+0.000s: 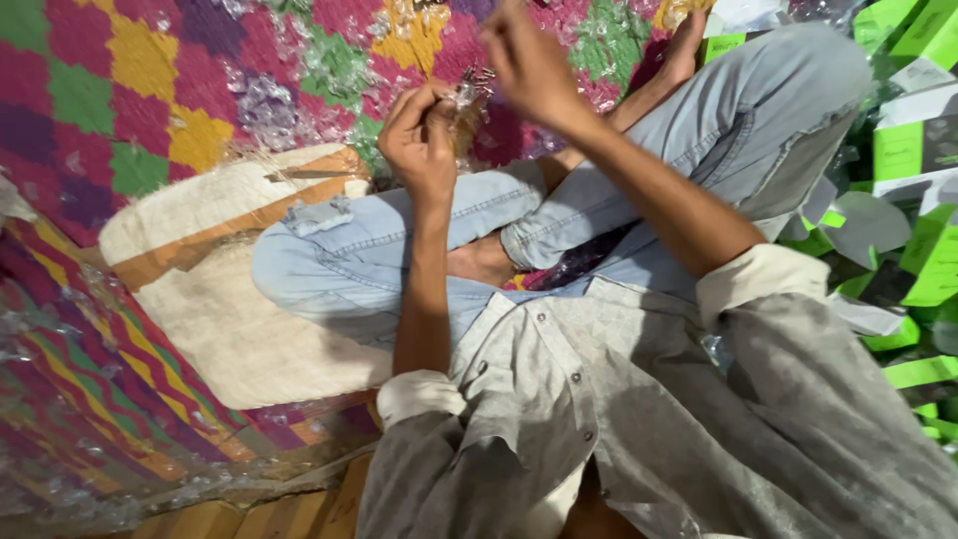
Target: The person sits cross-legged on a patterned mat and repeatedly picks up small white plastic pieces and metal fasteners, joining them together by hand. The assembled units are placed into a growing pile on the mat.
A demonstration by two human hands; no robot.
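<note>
Person sits cross-legged on a patterned mat [120, 90]. Left hand [419, 140] and right hand [529, 65] are raised close together above the knees, a small clear piece [469, 92] between them, touching the left fingers. A woven sack [230, 299] lies on the mat, left of the left knee. Clear plastic scraps [264, 105] are scattered on the mat beyond the hands. Stacked cartons [913, 150] sit right of the right leg.
</note>
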